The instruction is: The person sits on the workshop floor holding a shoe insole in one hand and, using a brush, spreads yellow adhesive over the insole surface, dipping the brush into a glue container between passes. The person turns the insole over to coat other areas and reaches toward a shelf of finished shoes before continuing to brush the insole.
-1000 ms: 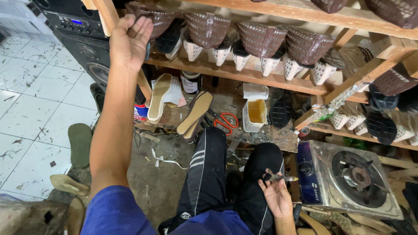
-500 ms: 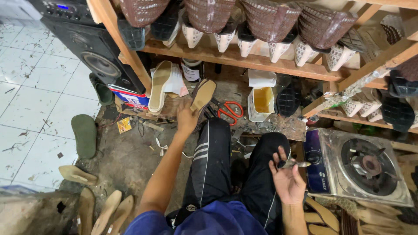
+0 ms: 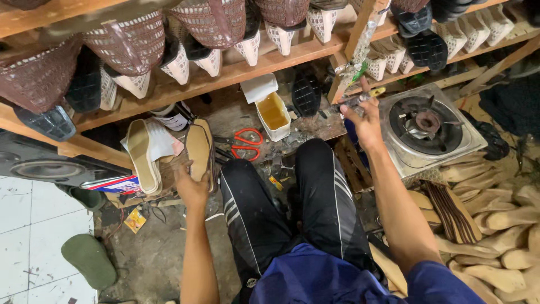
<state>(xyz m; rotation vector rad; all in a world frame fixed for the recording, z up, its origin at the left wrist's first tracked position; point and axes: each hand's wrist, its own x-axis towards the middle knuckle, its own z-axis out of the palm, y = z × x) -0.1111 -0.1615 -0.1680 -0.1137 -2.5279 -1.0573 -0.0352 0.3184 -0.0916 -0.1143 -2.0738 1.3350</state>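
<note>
Cluttered workshop floor (image 3: pixel 152 259): left hand (image 3: pixel 191 188) grips tan sole (image 3: pixel 198 147).

Scissors (image 3: pixel 247 144) on dirty floor (image 3: pixel 152 259)

A flat carton (image 3: pixel 112 184) in red, white and blue lay on the floor under the wooden shelf, beside the pale soles. A small yellow printed wrapper (image 3: pixel 135 220) sat on the dirty concrete just below it. A dark can with a white label (image 3: pixel 170 115) stood in the shelf's shadow behind the soles.
</note>
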